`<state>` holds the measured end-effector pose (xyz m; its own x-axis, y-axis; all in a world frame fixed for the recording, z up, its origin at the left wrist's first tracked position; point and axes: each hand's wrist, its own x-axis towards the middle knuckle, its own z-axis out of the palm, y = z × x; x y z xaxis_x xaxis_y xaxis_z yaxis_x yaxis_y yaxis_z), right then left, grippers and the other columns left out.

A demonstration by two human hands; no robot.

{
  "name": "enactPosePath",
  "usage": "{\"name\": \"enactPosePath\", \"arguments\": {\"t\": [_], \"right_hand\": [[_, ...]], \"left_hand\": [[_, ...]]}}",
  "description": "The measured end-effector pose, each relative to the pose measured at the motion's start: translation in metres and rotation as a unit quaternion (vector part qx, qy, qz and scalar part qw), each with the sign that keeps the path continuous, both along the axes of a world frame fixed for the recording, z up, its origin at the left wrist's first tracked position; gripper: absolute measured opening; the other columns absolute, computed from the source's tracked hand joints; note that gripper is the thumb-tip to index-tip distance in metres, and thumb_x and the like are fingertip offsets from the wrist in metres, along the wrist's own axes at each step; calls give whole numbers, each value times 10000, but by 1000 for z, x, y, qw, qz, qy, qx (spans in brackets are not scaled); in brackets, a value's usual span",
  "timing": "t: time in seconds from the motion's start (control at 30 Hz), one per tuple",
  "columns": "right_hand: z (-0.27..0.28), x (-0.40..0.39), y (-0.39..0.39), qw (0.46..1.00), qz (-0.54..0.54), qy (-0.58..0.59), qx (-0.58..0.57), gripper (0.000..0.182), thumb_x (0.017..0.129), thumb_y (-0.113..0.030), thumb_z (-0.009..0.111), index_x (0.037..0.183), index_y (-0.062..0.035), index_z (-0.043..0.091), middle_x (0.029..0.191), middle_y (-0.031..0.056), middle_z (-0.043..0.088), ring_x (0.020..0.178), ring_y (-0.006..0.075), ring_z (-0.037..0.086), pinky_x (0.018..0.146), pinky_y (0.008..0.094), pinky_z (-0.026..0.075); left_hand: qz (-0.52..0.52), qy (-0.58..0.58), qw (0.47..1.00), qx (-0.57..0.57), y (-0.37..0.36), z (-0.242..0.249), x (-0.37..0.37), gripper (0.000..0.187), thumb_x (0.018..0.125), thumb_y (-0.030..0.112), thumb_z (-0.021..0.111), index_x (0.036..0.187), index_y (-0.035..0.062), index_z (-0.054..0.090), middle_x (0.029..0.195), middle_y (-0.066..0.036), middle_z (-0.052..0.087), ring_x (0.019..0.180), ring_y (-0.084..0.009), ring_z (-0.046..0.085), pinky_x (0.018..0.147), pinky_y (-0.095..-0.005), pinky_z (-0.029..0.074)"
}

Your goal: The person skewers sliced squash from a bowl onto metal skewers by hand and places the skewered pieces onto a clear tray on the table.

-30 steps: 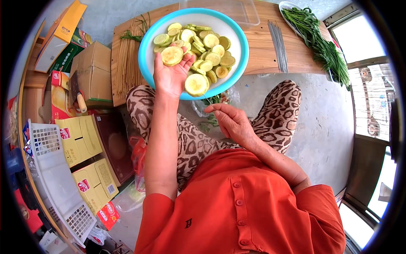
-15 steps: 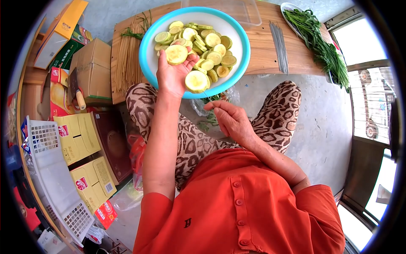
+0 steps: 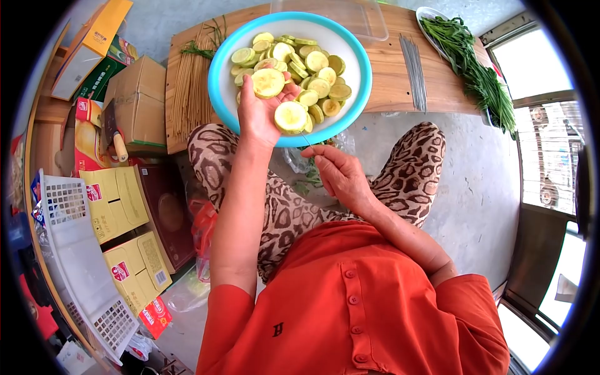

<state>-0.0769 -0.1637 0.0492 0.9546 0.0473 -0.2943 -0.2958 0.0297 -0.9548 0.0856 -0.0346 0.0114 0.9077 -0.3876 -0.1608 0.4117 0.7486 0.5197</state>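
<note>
Skewer (image 3: 308,145), thin metal, pinched betw. thumb & fingers of right hand (image 3: 339,177) over the lap. Just beyond, left hand (image 3: 259,112) grips two zucchini slices (image 3: 269,82) above the blue-rimmed bowl (image 3: 359,94) of slices on the wooden table (image 3: 390,81). Greens (image 3: 475,69) far right.

bowl (image 3: 219,69): smooth glossy plastic, white inside with a blue rim
slices (image 3: 315,61): moist, pale cut flesh with thin green skin
skewer (image 3: 310,147): thin bare metal, pinched in the right hand (image 3: 340,175)
worktop (image 3: 387,75): matt bare wood with visible grain
metal skewers (image 3: 412,69): dull grey bundle near the worktop's right end
wooden sticks (image 3: 184,94): pale, matt, at the worktop's left edge
boxes (image 3: 134,103): matt brown cardboard
basket (image 3: 81,262): white perforated plastic
floor (image 3: 481,187): rough grey concrete
</note>
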Motion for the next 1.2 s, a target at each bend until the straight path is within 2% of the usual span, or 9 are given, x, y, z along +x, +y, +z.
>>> {"name": "enactPosePath", "arguments": {"t": [0.3,0.57,0.93,1.2], "right_hand": [[-5,6,1,997,-19,-45,-54,204,958,-140,478,1058,-21,610,595,-4,467,517,48,428,467,241,372],[-4,9,2,998,-24,-41,-38,207,963,-140,469,1060,-21,608,574,-30,437,493,42,411,449,241,358],[-3,13,7,999,-22,-27,14,213,972,-149,454,1062,-33,607,560,-63,390,476,30,368,428,211,308],[-6,16,10,999,-35,-25,19,259,984,-164,428,1100,-20,609,499,-52,397,428,30,349,422,202,297]], "left_hand": [[-19,1,1000,-5,-5,-3,-3,522,973,481,289,1230,69,480,1004,-147,595,837,-272,583,878,-454,472],[4,-6,1000,30,-10,3,-7,534,982,479,245,1186,50,490,971,-149,599,785,-272,587,856,-466,483],[53,-22,996,74,-16,7,-12,506,987,437,216,1183,51,479,949,-150,602,719,-261,581,688,-450,512],[57,-21,995,81,-18,9,-15,502,990,430,219,1193,44,467,959,-156,596,718,-261,575,643,-429,511]]}}
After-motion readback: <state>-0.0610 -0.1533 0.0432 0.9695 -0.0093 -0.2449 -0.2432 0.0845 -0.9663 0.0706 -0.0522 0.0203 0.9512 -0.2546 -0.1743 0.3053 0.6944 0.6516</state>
